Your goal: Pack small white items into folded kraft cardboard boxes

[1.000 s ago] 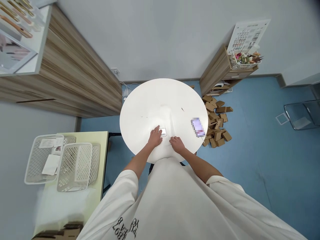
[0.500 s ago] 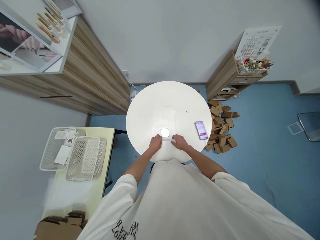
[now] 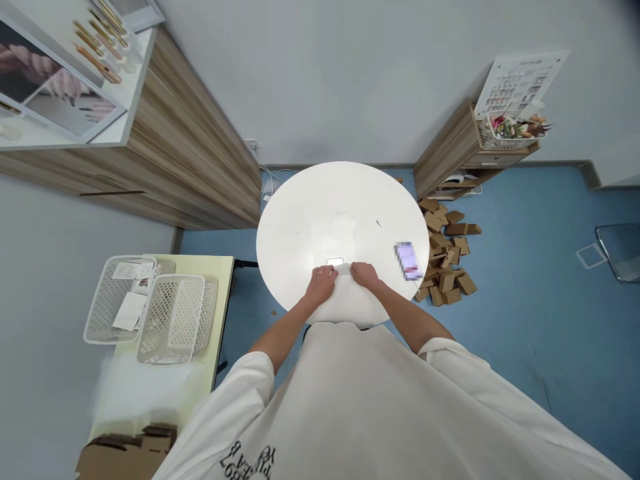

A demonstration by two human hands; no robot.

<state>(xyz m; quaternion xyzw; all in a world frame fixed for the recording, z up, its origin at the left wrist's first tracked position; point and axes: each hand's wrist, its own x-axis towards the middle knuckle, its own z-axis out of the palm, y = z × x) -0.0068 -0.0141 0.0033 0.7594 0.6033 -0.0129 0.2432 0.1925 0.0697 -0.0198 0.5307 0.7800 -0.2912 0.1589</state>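
Both hands are at the near part of a round white table point(image 3: 320, 200). My left hand point(image 3: 321, 285) is closed on the left end of a thin white sheet point(image 3: 343, 269), which looks like paper or film. The sheet's right end is pinched by my right hand point(image 3: 365, 274). Just beyond the sheet lies a small white rectangular item point(image 3: 335, 261), partly covered by the sheet and my left fingers. A phone with a purple screen point(image 3: 409, 261) rests at the table's right side. Where the sheet ends toward my body is hard to tell against the white tabletop.
Left, a pale yellow table point(image 3: 220, 293) holds white plastic baskets point(image 3: 173, 320) and brown cardboard point(image 3: 130, 457). Small brown boxes point(image 3: 447, 253) are piled on the floor at the right. Wooden cabinets point(image 3: 200, 133) stand at the left, with a smaller wooden one point(image 3: 450, 143) at the right.
Both hands have come up off the tabletop, and the white sheet between them is raised. It now partly covers the small white item. My left hand is nearer that item.
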